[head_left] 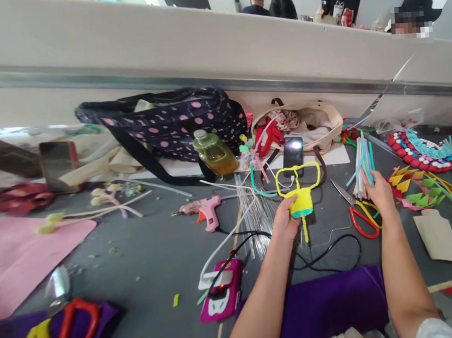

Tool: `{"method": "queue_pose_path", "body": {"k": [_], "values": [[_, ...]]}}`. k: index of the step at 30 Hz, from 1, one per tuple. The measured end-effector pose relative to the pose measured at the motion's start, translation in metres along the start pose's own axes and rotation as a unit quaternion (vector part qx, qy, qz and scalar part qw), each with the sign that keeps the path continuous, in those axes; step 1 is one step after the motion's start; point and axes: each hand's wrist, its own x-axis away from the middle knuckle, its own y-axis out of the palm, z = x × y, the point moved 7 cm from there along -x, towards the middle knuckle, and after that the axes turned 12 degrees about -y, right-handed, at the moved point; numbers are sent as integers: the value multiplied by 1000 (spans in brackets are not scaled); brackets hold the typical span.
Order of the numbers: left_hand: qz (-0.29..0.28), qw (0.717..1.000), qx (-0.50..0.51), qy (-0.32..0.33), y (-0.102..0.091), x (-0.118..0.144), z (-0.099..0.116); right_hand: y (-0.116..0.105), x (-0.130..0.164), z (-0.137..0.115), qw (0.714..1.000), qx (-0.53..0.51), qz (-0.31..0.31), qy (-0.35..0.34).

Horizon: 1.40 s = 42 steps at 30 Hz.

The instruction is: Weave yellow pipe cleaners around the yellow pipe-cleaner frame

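My left hand (286, 220) is closed on a yellow fuzzy pipe-cleaner figure (300, 201). The figure has two looped wings at the top, a solid body with a teal lower edge, and a stem pointing down. Off to the right, my right hand (381, 192) has its fingers around the lower part of a bundle of pastel pipe cleaners (362, 160). Scissors with red and yellow handles (361, 217) lie just beside that hand. A dark phone (293, 152) rests behind the yellow figure.
A pink glue gun (209, 211) lies left of a pile of clear sticks (257, 218). Its black cable runs near a magenta power strip (239, 285). Behind stand a dotted bag (170, 126), a green bottle (215, 152) and a cream tote (328, 124). Large scissors (72, 316) lie front left.
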Motion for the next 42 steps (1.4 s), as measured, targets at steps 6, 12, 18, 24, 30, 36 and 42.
{"method": "queue_pose_path", "body": {"k": [6,12,18,24,30,36,42], "values": [[2,1000,1,-7,0,-1,-1,-7,3,24,998,-21,36,41],[8,1000,8,-2,-2,-1,-1,7,2,31,966,-254,58,10],[15,1000,7,-3,-2,0,-2,12,6,7,992,-123,4,29],[8,1000,7,-5,-2,0,-1,15,1,-48,995,71,-60,-33],[2,1000,2,-2,-1,2,0,10,-17,-60,983,154,29,-91],[3,1000,-4,-7,-2,1,-1,19,0,-72,976,103,39,-187],[5,1000,0,0,-4,-1,1,-19,21,-25,982,13,165,-87]]}}
